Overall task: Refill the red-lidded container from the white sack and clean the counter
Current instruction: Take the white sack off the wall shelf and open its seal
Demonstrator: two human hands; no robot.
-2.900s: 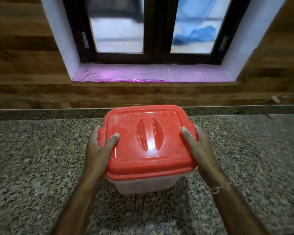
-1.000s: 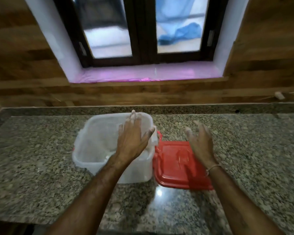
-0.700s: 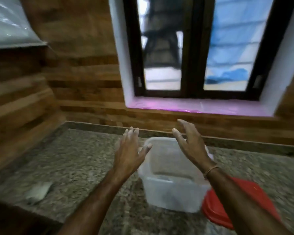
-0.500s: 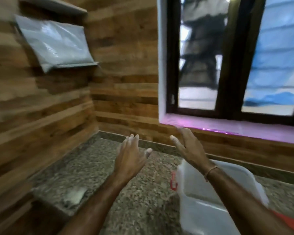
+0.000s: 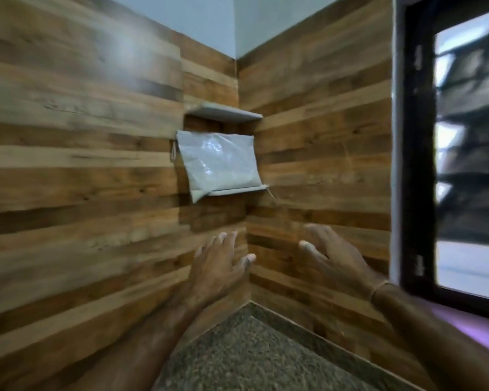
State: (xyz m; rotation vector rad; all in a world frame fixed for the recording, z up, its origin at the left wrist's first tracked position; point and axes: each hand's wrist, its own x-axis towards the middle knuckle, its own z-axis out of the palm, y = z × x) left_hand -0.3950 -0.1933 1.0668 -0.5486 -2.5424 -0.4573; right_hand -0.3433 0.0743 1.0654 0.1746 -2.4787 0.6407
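Grip: L hand (image 5: 218,266) + R hand (image 5: 339,263) spread, midair | white sack (image 5: 219,162) on shelf (image 5: 239,189)

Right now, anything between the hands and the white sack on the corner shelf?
Nothing visible. The left hand and right hand hover open below the white sack, only air between. An upper shelf sits close above it.
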